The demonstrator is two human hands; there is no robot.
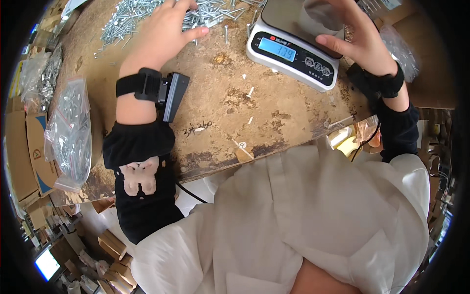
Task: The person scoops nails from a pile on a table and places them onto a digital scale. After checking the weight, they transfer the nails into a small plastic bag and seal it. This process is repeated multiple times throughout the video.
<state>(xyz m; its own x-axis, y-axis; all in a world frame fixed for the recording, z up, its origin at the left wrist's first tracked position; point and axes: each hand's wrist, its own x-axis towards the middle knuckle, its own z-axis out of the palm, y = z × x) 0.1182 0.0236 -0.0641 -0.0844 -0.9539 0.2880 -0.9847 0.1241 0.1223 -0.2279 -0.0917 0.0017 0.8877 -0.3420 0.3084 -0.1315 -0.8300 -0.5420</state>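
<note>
Over a heap of silvery screws (132,22) at the far side of the table, my left hand (164,32) lies with thumb spread and fingers apart. Its fingertips are partly cut off by the top edge, and I see nothing held in it. To the right stands a white digital scale (313,77) with a lit blue display and a dark weighing plate. A greyish-white cup-like container (318,18) is on the plate. My right hand (360,36) curves around the container's right side, thumb low at its front. The container's contents cannot be made out.
Clear bags of screws (73,132) lie at the table's left edge. Cardboard boxes (27,152) stand beyond it. A crumpled clear bag (399,51) and a brown carton (431,63) sit right of the scale. The worn wooden tabletop (220,117) carries small scraps.
</note>
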